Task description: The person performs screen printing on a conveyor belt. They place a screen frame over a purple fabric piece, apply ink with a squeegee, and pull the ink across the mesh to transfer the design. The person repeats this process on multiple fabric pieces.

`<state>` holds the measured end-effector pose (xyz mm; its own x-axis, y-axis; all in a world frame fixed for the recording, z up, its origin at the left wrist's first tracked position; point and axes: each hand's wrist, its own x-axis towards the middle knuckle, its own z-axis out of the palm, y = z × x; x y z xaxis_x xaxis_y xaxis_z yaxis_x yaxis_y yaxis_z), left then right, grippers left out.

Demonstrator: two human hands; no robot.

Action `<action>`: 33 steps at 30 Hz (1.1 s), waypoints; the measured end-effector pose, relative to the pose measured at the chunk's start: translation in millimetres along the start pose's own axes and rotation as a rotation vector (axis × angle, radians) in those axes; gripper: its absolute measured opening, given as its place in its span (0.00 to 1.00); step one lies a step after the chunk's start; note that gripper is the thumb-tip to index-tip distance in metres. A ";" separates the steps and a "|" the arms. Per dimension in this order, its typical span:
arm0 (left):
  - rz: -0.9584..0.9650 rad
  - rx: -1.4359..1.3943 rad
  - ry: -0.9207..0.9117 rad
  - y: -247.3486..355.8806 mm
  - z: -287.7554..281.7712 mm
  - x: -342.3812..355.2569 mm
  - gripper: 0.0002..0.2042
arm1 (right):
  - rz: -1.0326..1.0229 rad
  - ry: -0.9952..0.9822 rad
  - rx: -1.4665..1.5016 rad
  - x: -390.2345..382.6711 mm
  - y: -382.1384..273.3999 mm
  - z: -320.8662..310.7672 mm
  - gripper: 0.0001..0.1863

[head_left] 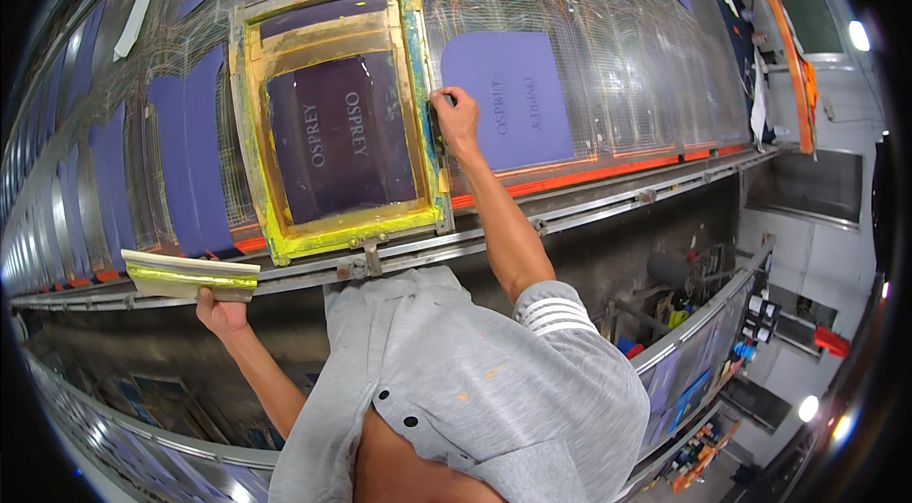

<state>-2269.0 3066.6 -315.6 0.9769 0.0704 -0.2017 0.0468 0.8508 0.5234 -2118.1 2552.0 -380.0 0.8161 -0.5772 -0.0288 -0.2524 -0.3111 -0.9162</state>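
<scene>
A screen-printing frame with yellow-green tape round its inner edges lies on the long printing table. Its dark mesh carries two lines of lettering. My right hand is closed on the frame's right side rail, fingers curled round its edge. To the right of it lies a purple fabric panel with two lines of dark print. In my left hand is a squeegee, pale with a yellow-green taped strip, held over the table's near edge, left of the frame.
Several purple fabric pieces lie on the table to the left and along the far side. A metal rail runs along the near edge, with a bracket at the frame's near end. Another table stands behind me.
</scene>
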 end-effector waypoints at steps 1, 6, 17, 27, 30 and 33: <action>-0.038 0.027 -0.002 2.1 0.7 11.5 0.28 | 0.020 -0.005 -0.015 1.0 1.7 1.8 0.14; -0.130 0.148 -0.021 -9.5 1.3 48.2 0.27 | -0.001 0.029 -0.060 0.6 6.0 4.9 0.14; -0.191 1.146 -0.103 -83.4 124.7 64.0 0.20 | 0.080 -0.085 -0.212 15.3 18.5 14.2 0.17; 0.253 2.162 -0.697 -168.7 180.0 157.8 0.07 | -0.824 -0.709 -0.711 -41.8 -122.3 33.0 0.06; 0.310 2.173 -0.734 -177.0 183.7 210.9 0.05 | -0.756 -0.699 -0.717 7.5 -107.5 64.7 0.02; 0.328 2.219 -0.754 -174.3 184.1 275.3 0.04 | -0.795 -0.646 -0.742 55.2 -109.6 91.5 0.03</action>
<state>-1969.8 2841.8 -310.0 0.8484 -0.5293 -0.0081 -0.4991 -0.8050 0.3208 -1997.8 2623.3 -317.8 0.9278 0.3706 0.0441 0.3634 -0.8703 -0.3324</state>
